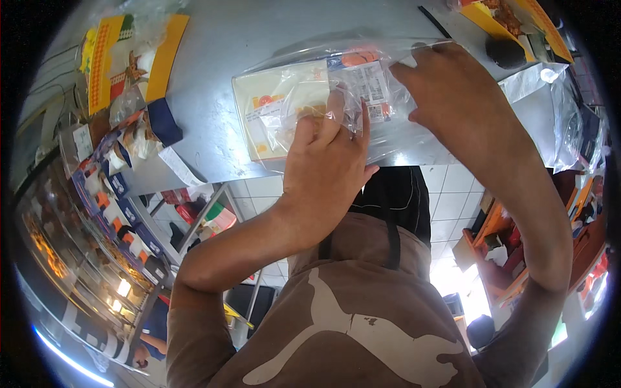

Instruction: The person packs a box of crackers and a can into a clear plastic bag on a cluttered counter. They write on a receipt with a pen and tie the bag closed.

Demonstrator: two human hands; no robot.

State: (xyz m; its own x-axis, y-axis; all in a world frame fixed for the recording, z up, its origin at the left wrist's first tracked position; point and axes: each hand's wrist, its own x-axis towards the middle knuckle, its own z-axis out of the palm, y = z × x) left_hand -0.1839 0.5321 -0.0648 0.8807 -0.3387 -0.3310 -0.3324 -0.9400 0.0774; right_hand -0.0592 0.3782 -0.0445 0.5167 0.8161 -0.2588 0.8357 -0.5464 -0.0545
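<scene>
A white cardboard food box (276, 82) with printed orange decoration lies inside a clear plastic bag (398, 138) on the steel table, near its front edge. My left hand (330, 150) rests over the bagged box with fingers spread, pressing the film down. A printed paper slip (371, 82) and a blue-and-orange printed piece show through the plastic to the box's right. At the bag's right end, my right hand (444, 80) has its fingers curled on the film; its fingertips are partly hidden. A narrower printed label (264, 114) lies across the box.
Yellow open food cartons (160, 58) stand on the table's left, with blue boxes (121, 184) and a glass display case (68, 257) beyond. Another carton of fried food (504, 19) and plastic bags (570, 121) are at right. A person (154, 339) is at lower left.
</scene>
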